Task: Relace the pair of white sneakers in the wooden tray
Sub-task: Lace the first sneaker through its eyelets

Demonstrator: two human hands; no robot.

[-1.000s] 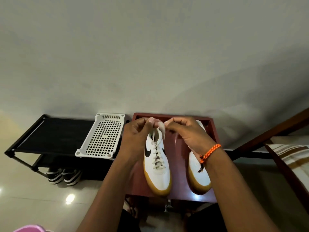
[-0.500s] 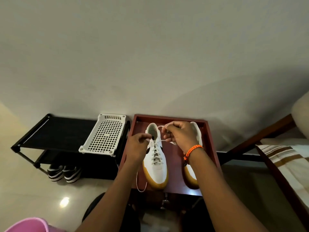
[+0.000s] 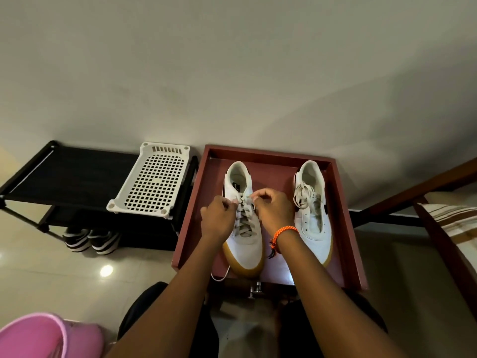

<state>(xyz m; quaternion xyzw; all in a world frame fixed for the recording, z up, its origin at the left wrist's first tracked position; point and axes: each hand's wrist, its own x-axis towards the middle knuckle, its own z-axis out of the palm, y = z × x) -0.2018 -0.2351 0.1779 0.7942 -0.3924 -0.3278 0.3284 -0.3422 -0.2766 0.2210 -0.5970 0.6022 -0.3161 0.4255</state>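
Two white sneakers with tan soles lie in a dark red wooden tray (image 3: 344, 210). The left sneaker (image 3: 246, 248) is laced; its lace (image 3: 244, 218) criss-crosses up the tongue. My left hand (image 3: 218, 218) pinches the lace at the upper left eyelets. My right hand (image 3: 274, 211), with an orange bracelet at the wrist, pinches the lace at the upper right. A loose lace end (image 3: 219, 277) hangs over the tray's front edge. The right sneaker (image 3: 313, 223) has empty eyelets, and a bundled lace (image 3: 302, 196) rests on its opening.
A white perforated plastic basket (image 3: 152, 184) sits on a black shoe rack (image 3: 67, 174) to the left, with striped black shoes (image 3: 91, 240) beneath. A pink object (image 3: 38, 337) is at bottom left. A wooden bed frame and striped bedding (image 3: 449, 215) stand at right.
Both hands have come down and apart to the upper eyelets of the left sneaker. The view has tilted down, so the tray and the right sneaker show more fully.
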